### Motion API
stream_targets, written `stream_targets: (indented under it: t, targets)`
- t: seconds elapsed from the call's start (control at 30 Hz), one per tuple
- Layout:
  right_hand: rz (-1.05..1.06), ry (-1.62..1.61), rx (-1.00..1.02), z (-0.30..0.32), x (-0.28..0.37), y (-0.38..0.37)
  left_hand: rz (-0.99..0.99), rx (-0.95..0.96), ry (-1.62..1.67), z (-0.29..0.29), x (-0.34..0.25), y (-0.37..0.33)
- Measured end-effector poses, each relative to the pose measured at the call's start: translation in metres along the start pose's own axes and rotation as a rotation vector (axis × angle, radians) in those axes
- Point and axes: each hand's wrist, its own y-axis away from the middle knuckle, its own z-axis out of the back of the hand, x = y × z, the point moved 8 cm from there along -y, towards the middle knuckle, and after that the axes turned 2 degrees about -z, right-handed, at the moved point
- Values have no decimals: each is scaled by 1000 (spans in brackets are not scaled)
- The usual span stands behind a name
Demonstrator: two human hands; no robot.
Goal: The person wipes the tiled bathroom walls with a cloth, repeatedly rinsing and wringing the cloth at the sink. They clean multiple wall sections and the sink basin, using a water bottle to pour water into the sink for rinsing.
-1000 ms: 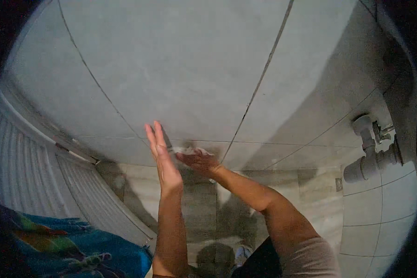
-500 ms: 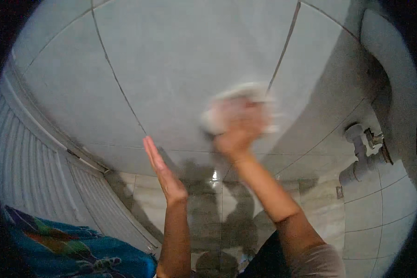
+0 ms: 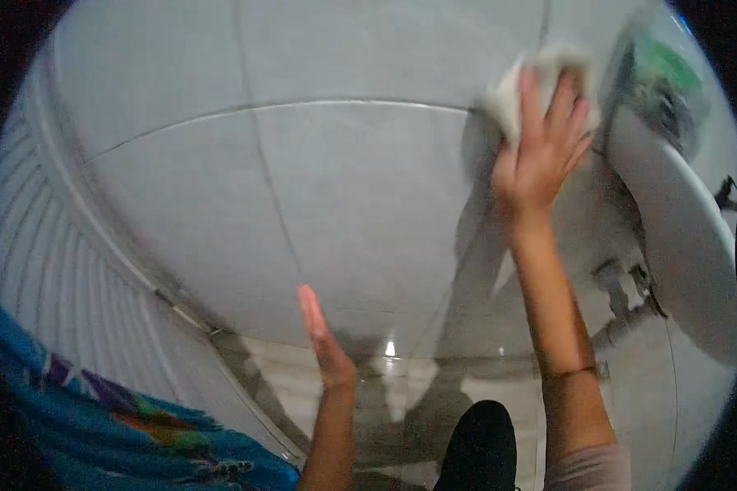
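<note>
My right hand [image 3: 540,155] presses a whitish cloth [image 3: 553,69] flat against the grey tiled wall [image 3: 368,180], up near the sink. Its fingers lie spread over the cloth, which bunches out past the fingertips. Lower and to the left, my left hand [image 3: 326,340] is held edge-on with straight fingers, holding nothing. Its fingertips are close to the wall tiles; whether they touch cannot be made out.
A white sink [image 3: 671,188] juts out at the right, with a grey drain pipe [image 3: 618,303] below. A ribbed white door [image 3: 82,237] stands left, behind a blue patterned cloth [image 3: 131,409]. My dark-clad knee [image 3: 483,442] shows above the shiny floor tiles.
My right hand has swept the cloth up and to the right across the wall, toward the sink. The view has shifted, bringing more of the sink in. My left hand stays straight-fingered.
</note>
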Motion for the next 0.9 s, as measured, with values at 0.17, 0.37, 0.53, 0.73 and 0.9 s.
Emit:
stream_targets:
  t: [0.17, 0.37, 0.53, 0.73, 0.9]
  targets:
    - [29, 24, -119, -27, 105, -82, 82, -79, -65, 5, -25, -4]
    - [636, -314, 59, -84, 256, 123, -128, -281, -144, 13, -47, -12]
    - [1202, -453, 607, -75, 175, 322, -39, -145, -49, -8, -63, -6]
    - [310, -514, 964, 7, 41, 256, 38, -13, 62, -14, -66, 9]
    - [387, -220, 150, 160, 26, 74, 9, 99, 90, -41, -100, 19]
